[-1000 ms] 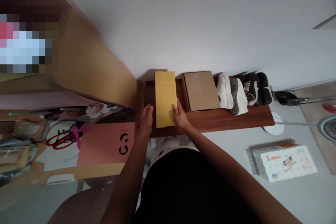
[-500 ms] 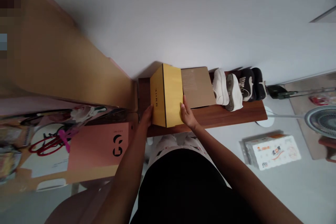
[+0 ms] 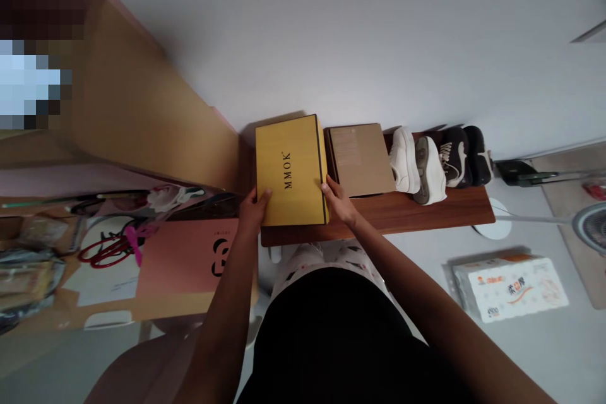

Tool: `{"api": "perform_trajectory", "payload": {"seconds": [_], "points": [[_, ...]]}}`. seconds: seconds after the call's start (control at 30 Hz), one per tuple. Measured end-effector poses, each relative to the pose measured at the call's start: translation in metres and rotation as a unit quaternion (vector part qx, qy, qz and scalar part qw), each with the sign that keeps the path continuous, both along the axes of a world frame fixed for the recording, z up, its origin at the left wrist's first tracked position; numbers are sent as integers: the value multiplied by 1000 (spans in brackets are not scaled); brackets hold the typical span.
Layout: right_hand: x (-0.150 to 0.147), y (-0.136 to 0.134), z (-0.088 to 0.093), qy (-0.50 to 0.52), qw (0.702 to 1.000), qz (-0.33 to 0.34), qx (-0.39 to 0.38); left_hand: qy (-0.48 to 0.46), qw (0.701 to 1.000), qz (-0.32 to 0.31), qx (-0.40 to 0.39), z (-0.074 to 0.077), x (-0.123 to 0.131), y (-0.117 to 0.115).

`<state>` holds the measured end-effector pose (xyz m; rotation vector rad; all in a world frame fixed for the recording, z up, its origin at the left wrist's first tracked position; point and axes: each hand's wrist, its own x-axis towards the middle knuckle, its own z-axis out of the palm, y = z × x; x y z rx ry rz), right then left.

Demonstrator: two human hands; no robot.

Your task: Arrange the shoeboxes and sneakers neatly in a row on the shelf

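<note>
A yellow box (image 3: 290, 170) marked MMOK lies between my hands at the left end of a dark wooden bench (image 3: 379, 216), its lettered lid facing up. My left hand (image 3: 254, 205) grips its lower left corner, thumb on the lid. On the right side, my right hand (image 3: 339, 201) holds the box's edge, thumb near the dark trim. Just right of the yellow box is a brown cardboard box (image 3: 362, 161), not touched by either hand. White shoes (image 3: 405, 161) stand beside the brown box, followed by dark shoes (image 3: 455, 158).
At the left, a tall tan panel (image 3: 156, 95) rises beside a table with a pink box (image 3: 184, 259) and red-handled scissors (image 3: 106, 251). A white package (image 3: 518, 289) lies on the floor at the right, near a fan (image 3: 591, 227). The wall runs behind the bench.
The yellow box has turned from a tilted position, its lettered face now mostly upward. Both hands stay on it, and the left thumb now lies on top. The view has shifted slightly.
</note>
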<state>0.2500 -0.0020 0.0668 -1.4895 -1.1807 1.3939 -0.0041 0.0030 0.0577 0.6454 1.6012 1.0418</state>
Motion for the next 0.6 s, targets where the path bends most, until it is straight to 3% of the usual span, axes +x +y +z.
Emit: {"api": "perform_trajectory", "payload": {"seconds": [0.1, 0.23, 0.6], "points": [[-3, 6, 3, 71, 996, 53, -15, 63, 998, -7, 16, 10, -1, 0], [-8, 11, -7, 84, 994, 48, -43, 130, 991, -20, 33, 15, -3, 4], [-14, 23, -51, -109, 991, 24, -71, 181, 981, -60, 21, -17, 4, 17]]}}
